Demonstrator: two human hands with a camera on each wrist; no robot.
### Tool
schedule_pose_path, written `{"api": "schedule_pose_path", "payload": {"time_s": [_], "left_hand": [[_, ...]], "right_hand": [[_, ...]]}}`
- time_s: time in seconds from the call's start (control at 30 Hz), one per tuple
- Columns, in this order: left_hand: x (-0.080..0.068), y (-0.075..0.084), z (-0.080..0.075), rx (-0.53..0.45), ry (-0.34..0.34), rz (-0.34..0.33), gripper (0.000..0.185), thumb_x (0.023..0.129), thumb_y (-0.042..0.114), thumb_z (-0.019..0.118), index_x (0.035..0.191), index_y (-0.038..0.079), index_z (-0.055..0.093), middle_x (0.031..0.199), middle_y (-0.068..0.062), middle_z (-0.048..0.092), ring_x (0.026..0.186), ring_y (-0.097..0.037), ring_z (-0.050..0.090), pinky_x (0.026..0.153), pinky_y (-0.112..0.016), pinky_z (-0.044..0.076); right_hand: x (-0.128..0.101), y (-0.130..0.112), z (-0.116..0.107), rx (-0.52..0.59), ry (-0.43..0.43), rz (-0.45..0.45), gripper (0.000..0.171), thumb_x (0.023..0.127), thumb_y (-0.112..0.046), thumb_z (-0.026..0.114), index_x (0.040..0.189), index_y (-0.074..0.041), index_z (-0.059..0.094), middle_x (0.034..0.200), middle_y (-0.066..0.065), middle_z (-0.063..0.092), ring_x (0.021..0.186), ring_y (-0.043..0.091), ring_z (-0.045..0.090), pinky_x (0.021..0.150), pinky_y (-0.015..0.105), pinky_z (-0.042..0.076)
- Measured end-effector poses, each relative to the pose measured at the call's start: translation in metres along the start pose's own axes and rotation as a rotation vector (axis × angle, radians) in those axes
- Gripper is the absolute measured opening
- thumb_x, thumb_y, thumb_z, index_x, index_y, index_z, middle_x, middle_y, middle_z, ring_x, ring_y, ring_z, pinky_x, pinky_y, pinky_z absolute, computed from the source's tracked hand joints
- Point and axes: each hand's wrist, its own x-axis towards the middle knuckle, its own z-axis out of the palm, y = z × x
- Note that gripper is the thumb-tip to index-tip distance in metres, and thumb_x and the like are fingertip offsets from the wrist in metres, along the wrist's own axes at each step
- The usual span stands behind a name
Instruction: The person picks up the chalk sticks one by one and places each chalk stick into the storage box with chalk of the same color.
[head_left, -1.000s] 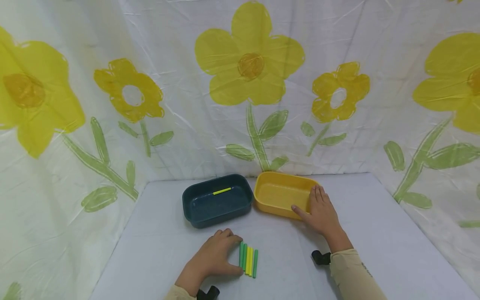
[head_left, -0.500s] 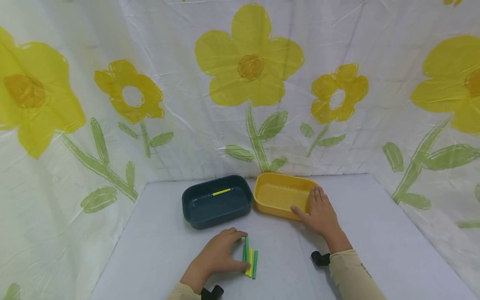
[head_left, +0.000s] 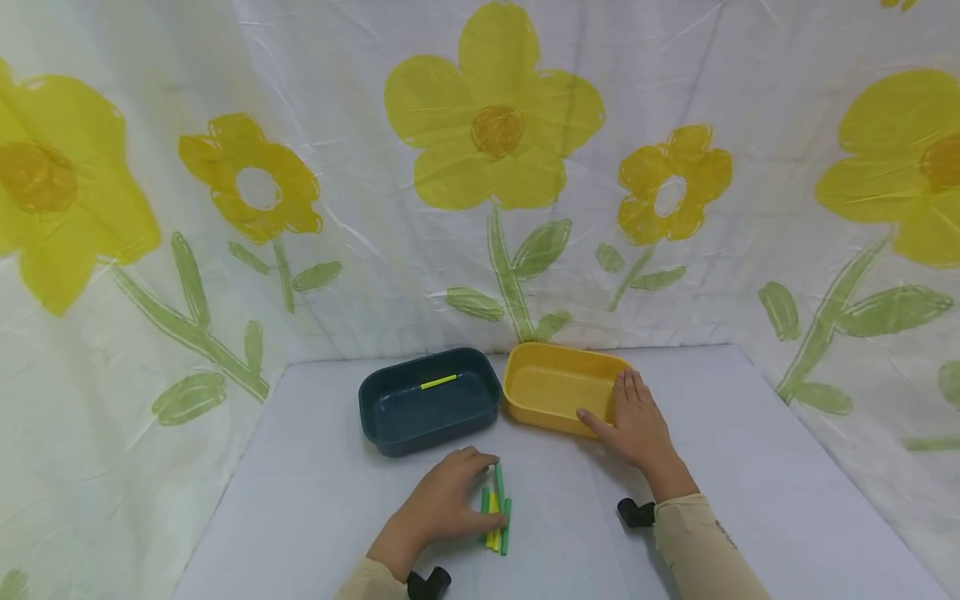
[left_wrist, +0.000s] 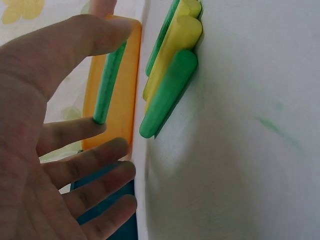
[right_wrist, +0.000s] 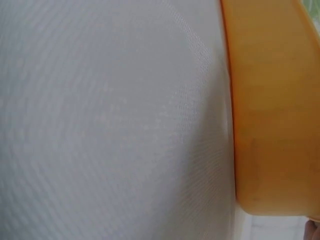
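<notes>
My left hand [head_left: 480, 492] pinches a green stick [head_left: 498, 477] between thumb [left_wrist: 85, 35] and forefinger, just above a small pile of green and yellow sticks [head_left: 495, 523] on the table. In the left wrist view the held green stick [left_wrist: 109, 82] hangs clear of the pile of sticks [left_wrist: 170, 75]. My right hand [head_left: 636, 421] rests flat on the near right corner of a yellow tray [head_left: 551, 379], fingers straight along its rim. To its left, a dark blue tray [head_left: 390, 425] holds one yellow stick [head_left: 438, 382].
A white cloth covers the table [head_left: 750, 500]. A sheet printed with yellow flowers [head_left: 495, 125] hangs close behind and on both sides. The right wrist view shows only the yellow tray's wall [right_wrist: 275, 110] and the cloth [right_wrist: 100, 125].
My left hand has drawn one green stick out of the pile and raised it toward the trays. The right hand has stayed on the yellow tray.
</notes>
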Motion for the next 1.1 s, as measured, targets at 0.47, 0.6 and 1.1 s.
{"api": "schedule_pose_path", "payload": {"time_s": [0.47,0.6,1.1], "left_hand": [[0.009,0.005,-0.005,0.014,0.036,0.026,0.084,0.08,0.065,0.086,0.145,0.017,0.063,0.131,0.002,0.067,0.123,-0.015,0.062,0.11,-0.048,0.054],[0.009,0.009,-0.008,0.016,0.043,0.046,0.084,0.08,0.064,0.086,0.145,0.016,0.063,0.132,0.0,0.067,0.123,-0.016,0.063,0.109,-0.048,0.054],[0.015,0.014,-0.013,0.004,0.065,0.085,0.083,0.081,0.064,0.085,0.144,0.015,0.065,0.127,0.0,0.068,0.118,-0.018,0.062,0.104,-0.044,0.057]], "right_hand": [[-0.001,-0.003,-0.004,-0.007,-0.008,0.003,0.12,0.099,-0.078,0.046,0.162,0.018,0.01,0.173,0.036,0.005,0.163,0.051,0.005,0.132,0.063,0.01],[0.0,-0.003,-0.003,-0.012,-0.008,0.001,0.12,0.099,-0.079,0.045,0.161,0.018,0.01,0.173,0.036,0.005,0.163,0.051,0.006,0.132,0.062,0.011],[-0.002,-0.002,-0.001,-0.01,0.006,-0.006,0.12,0.099,-0.078,0.046,0.161,0.019,0.01,0.172,0.037,0.007,0.163,0.051,0.007,0.133,0.062,0.012]]}}
